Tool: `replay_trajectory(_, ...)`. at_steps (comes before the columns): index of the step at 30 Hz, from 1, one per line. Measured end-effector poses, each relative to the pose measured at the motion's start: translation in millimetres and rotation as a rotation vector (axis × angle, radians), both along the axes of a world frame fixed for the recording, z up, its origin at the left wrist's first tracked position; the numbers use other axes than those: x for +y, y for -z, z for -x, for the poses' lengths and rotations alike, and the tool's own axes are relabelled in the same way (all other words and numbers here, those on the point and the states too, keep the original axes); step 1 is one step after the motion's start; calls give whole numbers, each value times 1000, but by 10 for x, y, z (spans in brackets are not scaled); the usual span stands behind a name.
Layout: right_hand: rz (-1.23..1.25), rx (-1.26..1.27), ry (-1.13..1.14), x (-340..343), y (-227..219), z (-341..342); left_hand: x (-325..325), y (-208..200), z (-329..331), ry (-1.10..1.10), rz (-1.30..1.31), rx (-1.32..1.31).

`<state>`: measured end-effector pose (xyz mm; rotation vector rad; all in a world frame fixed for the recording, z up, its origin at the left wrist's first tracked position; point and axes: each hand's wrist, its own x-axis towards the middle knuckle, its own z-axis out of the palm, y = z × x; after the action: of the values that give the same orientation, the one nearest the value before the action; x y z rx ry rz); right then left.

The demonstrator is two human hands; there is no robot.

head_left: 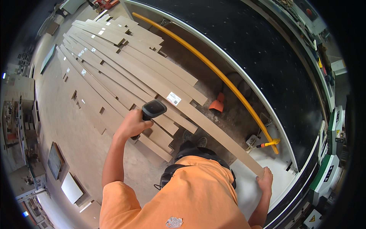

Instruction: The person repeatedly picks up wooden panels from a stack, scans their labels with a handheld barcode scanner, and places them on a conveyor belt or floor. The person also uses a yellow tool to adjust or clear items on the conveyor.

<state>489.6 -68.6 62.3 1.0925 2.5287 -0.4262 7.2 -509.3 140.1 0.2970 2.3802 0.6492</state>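
Observation:
My left hand [132, 123] is wrapped round the grip of a black handheld barcode scanner [154, 108], held above the long boards. Its head points up and to the right, toward a white printed label [174, 98]. That label lies on a long, narrow light-brown board [223, 137]. At the near right end of this board, my right hand [265, 180] grips it, the fingers partly hidden. Many similar long strips [148, 57] lie in a staggered spread beyond and to the left, several with small white labels.
A black-topped machine table [259, 53] curves along the right, with a yellow rail [217, 74] below its edge. An orange foot-pedal-like cover [217, 104] stands on the floor. Dark panels [56, 160] and a white panel [72, 188] lie at the left. Green-and-white machine units [326, 173] stand far right.

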Motion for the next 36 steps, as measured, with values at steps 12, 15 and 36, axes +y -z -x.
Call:
replay_trajectory(12, -16, 18, -30, 23, -36, 18, 157, -3, 143, 50, -9, 28)
replay_trajectory(15, -12, 16, -32, 42, -31, 28, 190, -21, 144, 10, 7, 4)
replay_trajectory(36, -258, 260, -50, 684, -265, -101, 1389, 867, -24, -777, -963, -249)
